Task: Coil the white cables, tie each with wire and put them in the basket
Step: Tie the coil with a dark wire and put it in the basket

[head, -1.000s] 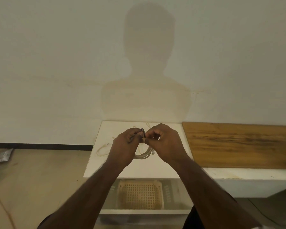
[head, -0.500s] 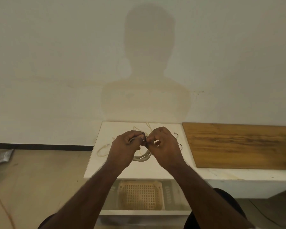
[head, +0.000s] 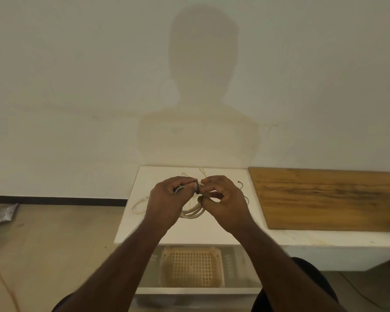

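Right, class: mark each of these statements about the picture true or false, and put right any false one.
1. Both hands, the left hand and the right hand, hold the coiled white cable. True.
2. The basket stands on top of the white table. False: it sits on the shelf below.
3. A wooden board lies to the right of the hands. True.
4. Another loose white cable lies on the table. True.
5. Tied coils already fill the basket. False: no coil shows in it.

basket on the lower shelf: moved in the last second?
No. The basket sits in the same spot under the white table's front edge.
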